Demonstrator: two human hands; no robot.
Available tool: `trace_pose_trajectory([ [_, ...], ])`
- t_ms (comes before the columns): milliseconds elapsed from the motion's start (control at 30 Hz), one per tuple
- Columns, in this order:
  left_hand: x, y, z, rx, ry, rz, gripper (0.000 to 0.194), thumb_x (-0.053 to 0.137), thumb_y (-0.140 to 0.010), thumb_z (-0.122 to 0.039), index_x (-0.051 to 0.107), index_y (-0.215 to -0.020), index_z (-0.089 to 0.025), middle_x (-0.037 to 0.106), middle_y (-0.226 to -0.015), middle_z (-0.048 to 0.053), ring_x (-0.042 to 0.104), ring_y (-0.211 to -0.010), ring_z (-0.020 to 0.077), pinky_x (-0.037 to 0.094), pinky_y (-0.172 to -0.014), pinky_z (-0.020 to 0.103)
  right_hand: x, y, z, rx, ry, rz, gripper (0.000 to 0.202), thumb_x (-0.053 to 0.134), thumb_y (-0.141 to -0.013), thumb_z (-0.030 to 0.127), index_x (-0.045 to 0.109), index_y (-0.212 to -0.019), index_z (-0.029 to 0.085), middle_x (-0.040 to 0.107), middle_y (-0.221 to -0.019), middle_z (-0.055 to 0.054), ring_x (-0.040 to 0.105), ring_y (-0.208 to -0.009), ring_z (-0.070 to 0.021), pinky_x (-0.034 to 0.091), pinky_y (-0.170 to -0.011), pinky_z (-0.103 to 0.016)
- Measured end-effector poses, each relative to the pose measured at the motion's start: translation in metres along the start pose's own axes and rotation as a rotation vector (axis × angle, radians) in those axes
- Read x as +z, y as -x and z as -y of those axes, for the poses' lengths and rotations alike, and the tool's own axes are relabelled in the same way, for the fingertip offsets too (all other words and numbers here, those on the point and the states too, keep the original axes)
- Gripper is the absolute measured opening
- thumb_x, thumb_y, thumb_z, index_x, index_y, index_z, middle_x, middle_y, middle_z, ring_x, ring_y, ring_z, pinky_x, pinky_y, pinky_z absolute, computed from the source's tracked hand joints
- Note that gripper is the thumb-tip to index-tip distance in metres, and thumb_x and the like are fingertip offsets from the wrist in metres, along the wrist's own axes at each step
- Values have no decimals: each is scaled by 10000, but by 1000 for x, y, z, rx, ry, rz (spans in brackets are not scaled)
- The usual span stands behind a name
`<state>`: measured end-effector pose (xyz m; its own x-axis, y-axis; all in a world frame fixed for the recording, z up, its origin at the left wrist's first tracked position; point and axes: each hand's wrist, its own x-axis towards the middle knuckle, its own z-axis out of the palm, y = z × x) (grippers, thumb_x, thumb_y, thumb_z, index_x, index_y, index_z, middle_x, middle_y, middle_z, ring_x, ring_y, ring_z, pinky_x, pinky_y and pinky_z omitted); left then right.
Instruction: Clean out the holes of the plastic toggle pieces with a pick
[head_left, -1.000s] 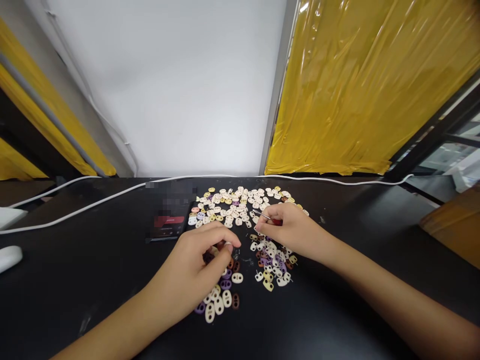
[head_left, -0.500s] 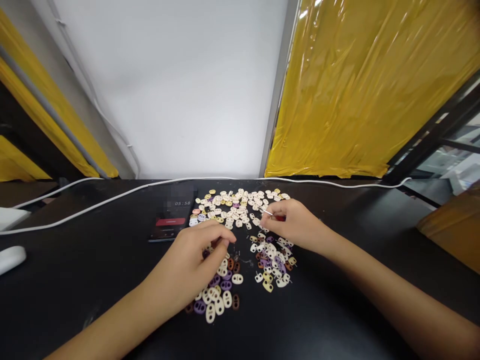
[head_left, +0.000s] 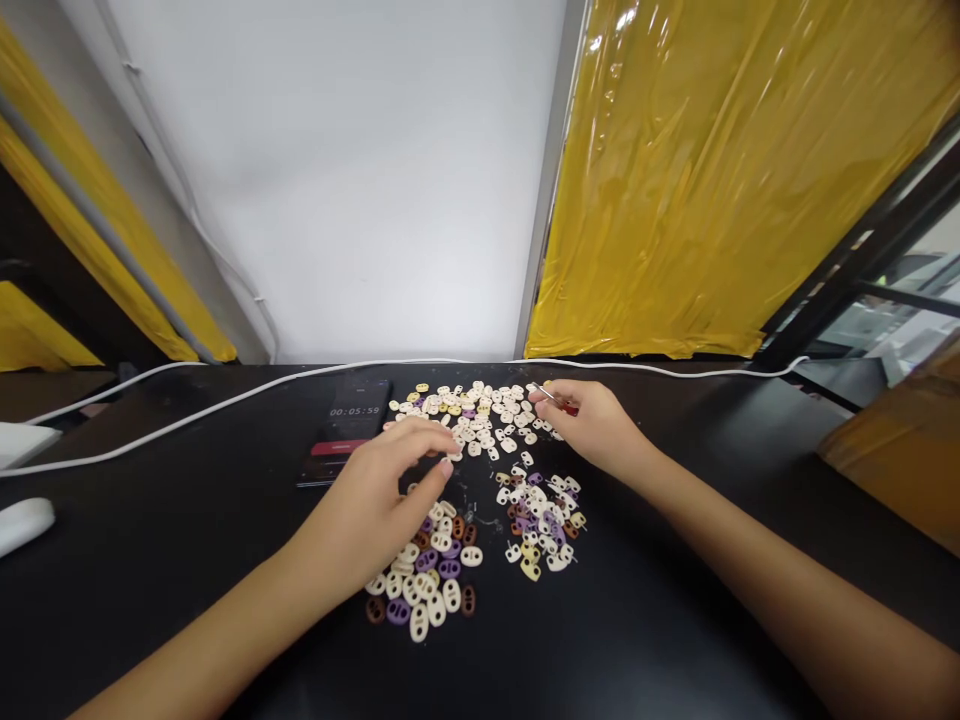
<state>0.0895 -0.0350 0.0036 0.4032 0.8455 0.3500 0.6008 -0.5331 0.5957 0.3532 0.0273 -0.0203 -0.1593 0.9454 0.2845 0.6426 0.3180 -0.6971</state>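
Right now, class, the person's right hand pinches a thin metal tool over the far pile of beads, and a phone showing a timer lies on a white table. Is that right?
Not quite: the table is black, not white, as the head view shows. The rest holds: the right hand pinches the thin metal tool over the far pile of beads, and the phone shows a timer.

Bare black table (head_left: 187,560) left and right; phone (head_left: 346,428), bead piles (head_left: 480,415) mid-table

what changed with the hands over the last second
The right hand, pinching a thin red-handled tool, moved away toward the far pile of pieces. The left hand slid forward, fingers loosening. The phone and cable stayed put.
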Motion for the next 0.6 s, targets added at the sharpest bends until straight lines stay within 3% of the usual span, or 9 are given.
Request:
trace_pose_trajectory([
  [100, 4, 3, -4, 37, -17, 80, 177, 513, -961, -220, 689, -981, -220, 696, -1094, 61, 641, -1066, 234, 470, -991, 409, 5, -1, 3, -75, 127, 29, 221, 566, -901, 299, 732, -804, 190, 717, -808, -50, 619, -762, -198, 433, -693, -314],
  [233, 8, 4, -6, 25, -14, 129, 193, 494, -966, -206, 686, -982, -218, 690, -1106, 73, 645, -1060, 236, 499, -957, 391, 17, -5, 9, -138, 246, 51, 177, 615, -890, 325, 763, -887, 229, 708, -858, -46, 607, -816, -204, 398, -696, -302],
  [367, 10, 4, -6, 26, -7, 148, 198, 484, -968, -200, 681, -975, -211, 685, -1101, 79, 648, -1046, 235, 511, -946, 389, 23, -8, 11, -120, 304, 38, 185, 640, -868, 347, 774, -937, 240, 700, -859, -46, 618, -820, -212, 392, -681, -297],
  [600, 13, 6, -6, 27, 9, 158, 202, 484, -967, -188, 684, -975, -216, 667, -1098, 65, 637, -1040, 224, 512, -938, 391, 15, -5, 6, -57, 310, 4, 204, 643, -783, 182, 753, -944, 242, 663, -843, -10, 620, -768, -178, 420, -681, -277],
])
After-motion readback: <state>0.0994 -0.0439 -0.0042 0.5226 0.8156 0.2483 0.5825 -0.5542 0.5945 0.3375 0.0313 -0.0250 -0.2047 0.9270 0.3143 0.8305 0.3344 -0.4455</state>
